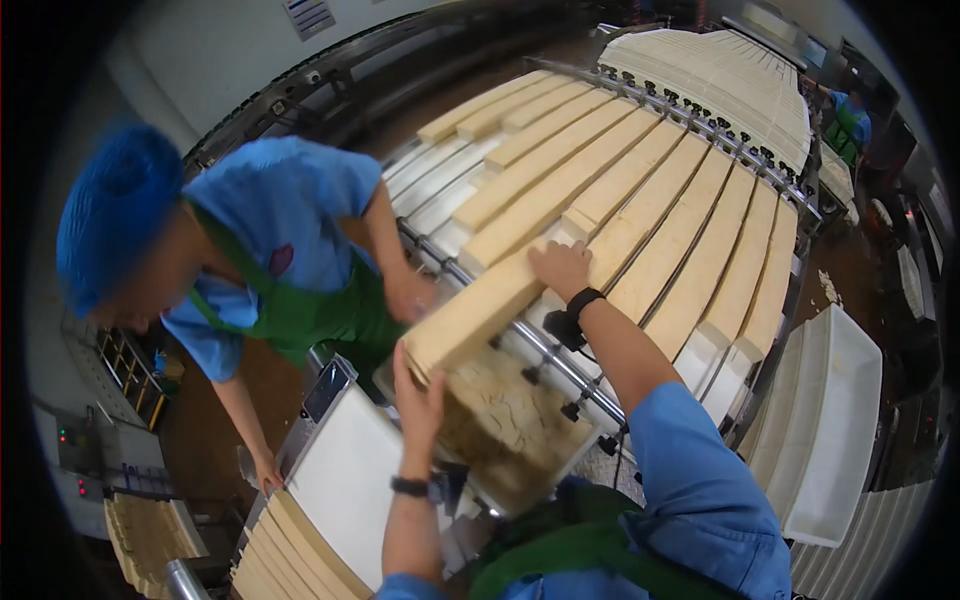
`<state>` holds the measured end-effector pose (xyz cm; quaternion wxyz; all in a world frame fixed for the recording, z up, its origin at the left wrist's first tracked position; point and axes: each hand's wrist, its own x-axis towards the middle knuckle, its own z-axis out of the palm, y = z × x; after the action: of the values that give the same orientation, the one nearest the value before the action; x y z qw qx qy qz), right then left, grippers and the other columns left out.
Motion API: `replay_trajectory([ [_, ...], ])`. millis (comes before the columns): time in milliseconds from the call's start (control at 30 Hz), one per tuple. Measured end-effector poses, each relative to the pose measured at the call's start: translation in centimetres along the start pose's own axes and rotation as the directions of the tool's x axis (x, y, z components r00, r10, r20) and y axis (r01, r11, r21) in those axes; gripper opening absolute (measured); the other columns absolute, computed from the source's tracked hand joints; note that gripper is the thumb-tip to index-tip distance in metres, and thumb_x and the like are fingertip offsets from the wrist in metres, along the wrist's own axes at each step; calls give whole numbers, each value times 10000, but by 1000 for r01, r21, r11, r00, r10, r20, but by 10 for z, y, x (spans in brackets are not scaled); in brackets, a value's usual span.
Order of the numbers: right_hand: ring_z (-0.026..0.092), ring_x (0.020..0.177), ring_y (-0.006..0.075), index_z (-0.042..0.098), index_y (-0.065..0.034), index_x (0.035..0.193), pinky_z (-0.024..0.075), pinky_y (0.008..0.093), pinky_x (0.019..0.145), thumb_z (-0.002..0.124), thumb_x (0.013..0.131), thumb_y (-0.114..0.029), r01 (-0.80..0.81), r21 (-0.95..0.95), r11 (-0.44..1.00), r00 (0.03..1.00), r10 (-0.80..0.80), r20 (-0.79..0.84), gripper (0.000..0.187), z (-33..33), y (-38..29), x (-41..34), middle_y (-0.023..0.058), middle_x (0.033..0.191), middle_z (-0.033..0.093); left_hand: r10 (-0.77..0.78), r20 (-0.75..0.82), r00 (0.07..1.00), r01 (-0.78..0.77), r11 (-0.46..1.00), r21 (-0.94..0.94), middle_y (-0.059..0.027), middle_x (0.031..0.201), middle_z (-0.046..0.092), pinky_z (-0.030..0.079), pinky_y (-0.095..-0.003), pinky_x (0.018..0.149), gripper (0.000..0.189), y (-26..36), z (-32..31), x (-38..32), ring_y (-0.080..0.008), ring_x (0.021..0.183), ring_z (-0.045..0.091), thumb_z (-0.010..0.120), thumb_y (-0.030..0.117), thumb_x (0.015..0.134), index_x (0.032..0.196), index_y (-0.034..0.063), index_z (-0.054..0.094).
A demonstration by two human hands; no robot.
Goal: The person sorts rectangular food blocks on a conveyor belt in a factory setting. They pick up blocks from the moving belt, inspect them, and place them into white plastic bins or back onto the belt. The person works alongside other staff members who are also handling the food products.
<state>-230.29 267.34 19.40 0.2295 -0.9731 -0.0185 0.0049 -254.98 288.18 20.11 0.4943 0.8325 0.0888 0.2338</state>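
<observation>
A long, pale yellow block (476, 311), which looks like food, spans between my hands above the rail at the table's near end. At its near end is my left hand (420, 397), with the thumb and fingers against the end and side. My right hand (562, 266) grips the far end from above. Similar long blocks (675, 217) lie side by side in lanes on the large table beyond. Beneath the held block sits a white bin (551, 476) with pale, broken pieces and brownish matter inside.
A co-worker in a blue hair cover and green apron (315, 307) stands at the left, one hand by stacked strips (300, 547) on a white conveyor (341, 469). A metal rail with black knobs (551, 349) crosses the table's near end. White tubs (832, 427) stand at the right.
</observation>
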Motion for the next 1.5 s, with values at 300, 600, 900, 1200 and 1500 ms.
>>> replay_trajectory([
  [300, 315, 1314, 382, 465, 30, 1288, 234, 537, 1057, 489, 858, -428, 248, 98, 964, 967, -240, -88, 629, 28, -24, -31, 242, 1387, 399, -56, 160, 985, 67, 996, -61, -151, 1422, 383, 324, -323, 1066, 569, -27, 60, 47, -210, 1281, 418, 503, 1, 915, 1421, -32, 246],
  [600, 344, 1279, 398, 406, 105, 1287, 234, 511, 1051, 509, 851, -531, 369, 172, 913, 928, -351, -127, 778, 47, -70, -77, 272, 1344, 413, -76, -85, 993, 73, 997, -37, -202, 1340, 469, 341, -334, 1053, 482, -38, 73, 44, -256, 1251, 451, 466, 23, 896, 1363, -37, 364],
  [900, 469, 1109, 383, 480, -3, 1234, 351, 438, 998, 531, 879, -186, 632, 421, 651, 771, -475, -423, 403, -28, 10, -128, 226, 1179, 501, -42, -4, 999, 39, 957, -287, -159, 1394, 372, 295, -340, 1091, 531, 24, 105, -30, -231, 1300, 376, 459, -28, 895, 1395, -20, 278],
  [1200, 502, 1101, 366, 534, 6, 1212, 397, 408, 973, 483, 863, -72, 341, 315, 886, 931, -365, 20, 361, -43, 140, -113, 222, 1189, 527, -48, 150, 988, 71, 985, -154, -217, 1218, 476, 370, -355, 995, 521, 41, 194, -63, -338, 1099, 483, 479, -8, 800, 1315, -22, 404],
  [1500, 308, 1312, 430, 319, 94, 1364, 256, 506, 1079, 591, 821, -368, 363, -116, 924, 926, -345, 153, 764, -54, 122, -127, 299, 1406, 332, -272, 220, 937, 325, 909, -262, -180, 1225, 526, 447, -305, 897, 550, 44, 159, -49, -262, 1087, 554, 433, -42, 803, 1347, 16, 375],
])
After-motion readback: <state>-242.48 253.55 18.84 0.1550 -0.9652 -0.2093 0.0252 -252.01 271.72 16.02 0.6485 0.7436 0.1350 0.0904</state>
